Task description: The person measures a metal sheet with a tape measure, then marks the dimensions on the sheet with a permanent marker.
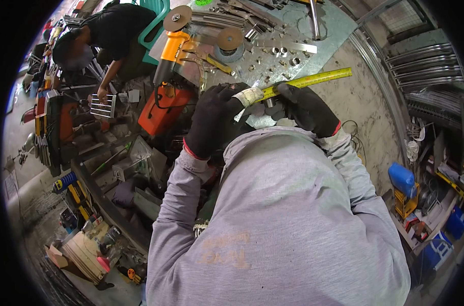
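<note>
My left hand [211, 117], in a black glove with a red cuff, is closed around a tape measure [249, 96] whose case looks wrapped in whitish material. Its yellow blade [318, 78] runs out to the right over the work table. At the near part of the blade, my right hand [313, 109], gloved the same way, has its thumb and fingers pinched on it. A short shiny metal piece [269, 103] shows just below the blade, between the two hands; the right fingers partly hide it.
On the metal table [331, 38] lie small metal pieces, a flat steel strip [288, 46], discs [230, 39] and a yellow angle grinder [171, 51]. A red box [163, 109] stands left of it. Another person [107, 35] bends at upper left, a hand on a small metal grille [103, 106].
</note>
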The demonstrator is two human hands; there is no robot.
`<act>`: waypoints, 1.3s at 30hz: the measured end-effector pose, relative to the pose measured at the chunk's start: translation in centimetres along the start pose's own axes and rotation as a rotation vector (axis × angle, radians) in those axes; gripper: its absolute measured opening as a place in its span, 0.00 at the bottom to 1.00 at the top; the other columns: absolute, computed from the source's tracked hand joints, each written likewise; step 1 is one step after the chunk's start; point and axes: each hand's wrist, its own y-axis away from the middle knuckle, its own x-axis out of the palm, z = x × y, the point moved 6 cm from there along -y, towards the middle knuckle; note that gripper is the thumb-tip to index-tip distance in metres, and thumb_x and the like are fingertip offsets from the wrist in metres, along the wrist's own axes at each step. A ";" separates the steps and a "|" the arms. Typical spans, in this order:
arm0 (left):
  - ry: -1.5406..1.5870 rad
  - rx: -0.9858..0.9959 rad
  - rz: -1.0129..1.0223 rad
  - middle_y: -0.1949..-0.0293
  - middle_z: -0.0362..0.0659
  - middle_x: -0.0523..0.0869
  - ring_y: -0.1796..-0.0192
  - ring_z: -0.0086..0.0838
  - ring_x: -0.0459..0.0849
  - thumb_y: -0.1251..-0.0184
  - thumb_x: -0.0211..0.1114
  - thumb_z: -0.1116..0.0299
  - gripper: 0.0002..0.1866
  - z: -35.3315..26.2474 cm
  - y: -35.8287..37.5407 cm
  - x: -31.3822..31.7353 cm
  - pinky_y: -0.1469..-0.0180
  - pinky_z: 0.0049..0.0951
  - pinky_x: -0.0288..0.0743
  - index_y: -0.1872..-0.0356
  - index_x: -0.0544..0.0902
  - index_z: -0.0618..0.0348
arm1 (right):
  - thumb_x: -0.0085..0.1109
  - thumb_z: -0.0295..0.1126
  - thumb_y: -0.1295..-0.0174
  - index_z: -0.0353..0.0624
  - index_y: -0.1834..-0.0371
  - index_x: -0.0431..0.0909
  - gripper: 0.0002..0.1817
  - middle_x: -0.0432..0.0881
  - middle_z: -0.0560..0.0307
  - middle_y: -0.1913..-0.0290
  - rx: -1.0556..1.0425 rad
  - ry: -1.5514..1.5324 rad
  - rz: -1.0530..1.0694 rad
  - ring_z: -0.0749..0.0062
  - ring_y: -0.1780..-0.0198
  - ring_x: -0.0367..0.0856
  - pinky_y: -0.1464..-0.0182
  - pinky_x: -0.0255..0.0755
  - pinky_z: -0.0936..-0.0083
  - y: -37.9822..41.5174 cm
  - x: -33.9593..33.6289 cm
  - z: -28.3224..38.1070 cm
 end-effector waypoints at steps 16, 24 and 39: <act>0.138 0.053 -0.305 0.46 0.47 0.92 0.49 0.43 0.90 0.34 0.79 0.73 0.19 -1.0 -1.0 -3.7 0.44 0.38 0.83 0.42 0.90 0.55 | 0.66 0.39 0.21 0.33 0.41 0.84 0.19 0.90 0.55 0.54 -0.023 0.064 -0.205 0.77 0.55 0.90 0.53 0.84 0.81 2.3 0.0 1.0; 1.077 -0.311 -0.581 0.43 0.52 0.91 0.43 0.34 0.92 0.27 0.69 0.85 0.17 -1.9 2.4 -2.6 0.39 0.36 0.87 0.39 0.85 0.69 | 0.61 0.39 0.18 0.33 0.38 0.83 0.18 0.90 0.53 0.52 -0.046 0.138 -0.141 0.71 0.50 0.91 0.46 0.85 0.76 2.4 0.2 1.7; 1.001 -0.511 -0.342 0.65 0.36 0.87 0.69 0.16 0.82 0.21 0.61 0.77 0.17 -3.8 3.4 0.5 0.67 0.21 0.78 0.36 0.83 0.65 | 0.67 0.42 0.22 0.36 0.41 0.83 0.19 0.90 0.54 0.55 -0.095 0.100 -0.207 0.75 0.56 0.92 0.59 0.83 0.81 2.6 1.5 2.7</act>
